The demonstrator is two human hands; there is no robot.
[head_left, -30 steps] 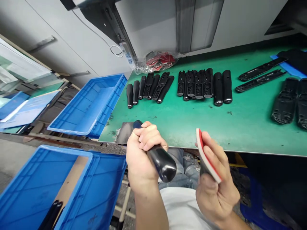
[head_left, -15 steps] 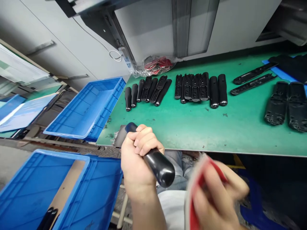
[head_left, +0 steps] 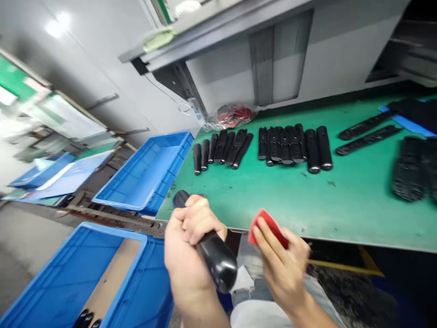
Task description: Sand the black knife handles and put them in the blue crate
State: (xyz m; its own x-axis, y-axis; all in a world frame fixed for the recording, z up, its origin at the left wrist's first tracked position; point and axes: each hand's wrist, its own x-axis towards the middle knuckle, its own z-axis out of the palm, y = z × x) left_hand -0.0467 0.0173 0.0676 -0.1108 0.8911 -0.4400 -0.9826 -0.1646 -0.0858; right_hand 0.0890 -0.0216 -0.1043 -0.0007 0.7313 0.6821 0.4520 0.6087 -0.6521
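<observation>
On my feed, going left to right, an open blue plastic crate (head_left: pixel 112 232) sits below and left of the left hand, with a few black handles (head_left: pixel 85 319) showing at the bottom edge of the view. Ahead of that hand, a second blue crate (head_left: pixel 164 155) stands just beside the green work mat (head_left: pixel 358 205). My left hand (head_left: pixel 193 246) is closed in a tight fist around a black handle (head_left: pixel 218 262), held just over the mat's near edge, with both ends sticking out of the grip. Forward of my hands, two lined-up groups of black handle parts (head_left: pixel 293 146) lie on the mat. My right hand (head_left: pixel 282 269), apart from the handle, has its fingers curled around a red sanding pad (head_left: pixel 268 228). Further right lie two long black strips (head_left: pixel 367 139) and some dark shells (head_left: pixel 408 171), blurred in this view. Most pieces are laid out on the mat, one is in hand, and only a few show in the crate.
</observation>
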